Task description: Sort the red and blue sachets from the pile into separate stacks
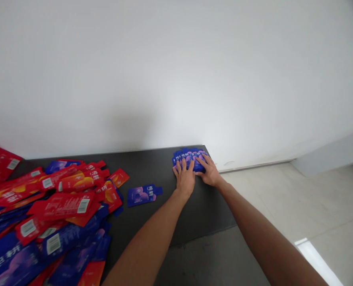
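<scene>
Several flat blue spouted packets with purple fruit prints and white lettering lie overlapping at the far right corner of the dark tabletop. My left hand rests on their near left side, its fingers spread and pressing down. On their right edge lies my right hand, fingers apart and touching the packets. Both hands partly cover the group. To the left of my left hand, one single blue packet lies flat on its own, its neck pointing right.
A loose heap of red packets and blue packets covers the table's left part. The dark table meets a white wall at the back. Pale floor lies beyond its right end, with a white object low on the right.
</scene>
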Action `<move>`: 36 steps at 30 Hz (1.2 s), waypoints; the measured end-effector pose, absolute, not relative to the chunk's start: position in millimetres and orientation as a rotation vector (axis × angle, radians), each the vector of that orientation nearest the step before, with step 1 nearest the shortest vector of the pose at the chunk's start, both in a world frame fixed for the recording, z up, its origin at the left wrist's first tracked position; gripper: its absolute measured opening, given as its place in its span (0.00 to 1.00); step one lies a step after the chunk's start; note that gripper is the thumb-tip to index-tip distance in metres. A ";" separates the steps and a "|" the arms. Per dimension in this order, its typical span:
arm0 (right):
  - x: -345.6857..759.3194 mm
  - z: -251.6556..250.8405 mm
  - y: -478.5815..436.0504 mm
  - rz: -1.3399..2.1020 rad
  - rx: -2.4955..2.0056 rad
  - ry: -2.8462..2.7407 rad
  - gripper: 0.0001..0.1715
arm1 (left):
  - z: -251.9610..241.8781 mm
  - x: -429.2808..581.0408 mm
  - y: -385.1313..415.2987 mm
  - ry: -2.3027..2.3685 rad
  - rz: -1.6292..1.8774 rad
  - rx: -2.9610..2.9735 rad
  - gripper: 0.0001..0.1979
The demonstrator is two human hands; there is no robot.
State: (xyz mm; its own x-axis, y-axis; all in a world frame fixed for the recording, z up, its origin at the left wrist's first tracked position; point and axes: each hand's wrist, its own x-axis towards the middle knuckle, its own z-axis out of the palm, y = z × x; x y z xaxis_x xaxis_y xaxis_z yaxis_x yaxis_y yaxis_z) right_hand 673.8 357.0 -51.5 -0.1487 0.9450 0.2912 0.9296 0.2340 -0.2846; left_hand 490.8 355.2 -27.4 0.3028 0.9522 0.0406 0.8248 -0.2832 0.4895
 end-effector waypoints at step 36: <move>579.5 -7.6 326.9 0.062 -1.905 -2.244 0.51 | -1.8 398.4 328.6 1.563 0.382 2.327 0.43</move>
